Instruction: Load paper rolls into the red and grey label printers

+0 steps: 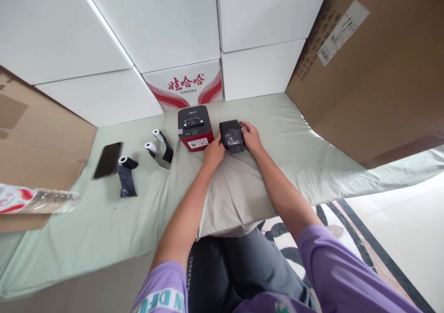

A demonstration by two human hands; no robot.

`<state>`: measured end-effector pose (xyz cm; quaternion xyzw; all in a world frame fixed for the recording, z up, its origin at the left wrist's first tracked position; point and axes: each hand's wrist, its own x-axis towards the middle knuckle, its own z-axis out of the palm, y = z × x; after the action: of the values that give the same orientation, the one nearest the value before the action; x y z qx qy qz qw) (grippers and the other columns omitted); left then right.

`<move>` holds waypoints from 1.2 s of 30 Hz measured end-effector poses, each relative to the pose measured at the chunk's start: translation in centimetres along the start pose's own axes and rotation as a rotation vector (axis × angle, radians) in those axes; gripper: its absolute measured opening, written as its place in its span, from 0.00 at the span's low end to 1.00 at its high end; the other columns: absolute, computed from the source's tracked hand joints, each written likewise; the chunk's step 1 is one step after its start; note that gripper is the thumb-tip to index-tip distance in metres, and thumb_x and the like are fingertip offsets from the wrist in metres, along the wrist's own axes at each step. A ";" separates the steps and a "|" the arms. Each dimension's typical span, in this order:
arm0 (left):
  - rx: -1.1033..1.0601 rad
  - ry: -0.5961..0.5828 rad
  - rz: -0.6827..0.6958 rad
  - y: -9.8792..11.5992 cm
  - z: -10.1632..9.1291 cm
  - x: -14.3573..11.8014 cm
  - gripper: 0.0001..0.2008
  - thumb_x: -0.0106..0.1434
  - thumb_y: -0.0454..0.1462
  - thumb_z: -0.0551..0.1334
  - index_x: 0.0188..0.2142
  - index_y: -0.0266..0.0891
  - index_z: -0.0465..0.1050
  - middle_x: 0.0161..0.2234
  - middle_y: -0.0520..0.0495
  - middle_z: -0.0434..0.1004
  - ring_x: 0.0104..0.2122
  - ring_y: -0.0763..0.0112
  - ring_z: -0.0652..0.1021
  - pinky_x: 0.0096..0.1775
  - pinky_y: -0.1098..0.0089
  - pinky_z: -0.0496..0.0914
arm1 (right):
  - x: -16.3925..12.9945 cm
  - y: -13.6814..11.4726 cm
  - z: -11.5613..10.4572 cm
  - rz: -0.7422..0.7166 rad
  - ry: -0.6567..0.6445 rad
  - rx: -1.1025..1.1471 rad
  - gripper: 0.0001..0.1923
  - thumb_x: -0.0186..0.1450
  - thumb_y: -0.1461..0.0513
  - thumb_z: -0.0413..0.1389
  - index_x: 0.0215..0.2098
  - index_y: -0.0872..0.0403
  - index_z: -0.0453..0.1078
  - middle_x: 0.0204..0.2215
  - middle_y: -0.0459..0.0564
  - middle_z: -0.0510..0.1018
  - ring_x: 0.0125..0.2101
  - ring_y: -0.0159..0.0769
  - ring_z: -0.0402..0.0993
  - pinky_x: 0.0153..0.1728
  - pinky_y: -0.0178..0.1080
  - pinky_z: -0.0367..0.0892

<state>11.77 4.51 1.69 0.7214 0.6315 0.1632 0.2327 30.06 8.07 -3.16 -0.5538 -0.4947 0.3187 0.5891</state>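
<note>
A small black boxy device (231, 136), with shiny black film hanging over its front, sits on the cloth-covered table (298, 151). At its left side is my left hand (214, 151), fingers pressed against the edge. My right hand (251, 136) is curled around the right side, so the device is gripped between both hands. Just to the left stands a red and black label printer (196, 128) with black film on its top and a white sticker on its front. My fingertips are partly hidden behind the black device.
On the left lie a phone (108, 160), a black ribbon roll (128, 162) with film trailing from it, and two white-cored rolls (158, 135) with black film. A water bottle (38, 199) lies at far left. White boxes (262, 70) and a cardboard carton (381, 82) border the table.
</note>
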 end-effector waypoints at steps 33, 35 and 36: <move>-0.504 0.055 0.105 -1.8 1.8 0.4 0.34 0.66 0.30 0.51 0.72 0.41 0.62 0.30 0.51 0.74 0.30 0.70 0.72 0.40 0.69 0.70 | -1.9 -1.8 0.1 -0.043 0.121 -0.125 0.22 0.62 0.65 0.50 0.47 0.50 0.83 0.50 0.48 0.86 0.56 0.43 0.80 0.65 0.51 0.68; -0.480 0.110 0.112 -1.4 1.1 -0.3 0.31 0.67 0.31 0.51 0.69 0.37 0.66 0.30 0.50 0.76 0.29 0.70 0.72 0.39 0.69 0.69 | -2.0 -2.0 0.2 -0.051 0.122 -0.126 0.22 0.62 0.64 0.50 0.47 0.51 0.83 0.50 0.50 0.86 0.55 0.43 0.80 0.64 0.51 0.68; -0.466 0.154 0.143 -1.3 0.6 -0.7 0.29 0.67 0.31 0.51 0.66 0.36 0.70 0.30 0.50 0.76 0.29 0.70 0.73 0.38 0.69 0.69 | -2.0 -2.0 0.2 -0.051 0.127 -0.124 0.21 0.62 0.64 0.50 0.46 0.52 0.82 0.49 0.51 0.86 0.54 0.44 0.80 0.63 0.51 0.69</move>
<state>10.87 3.85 0.55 0.6763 0.5402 0.3749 0.3320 28.94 5.89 -1.67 -0.5957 -0.4890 0.2365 0.5918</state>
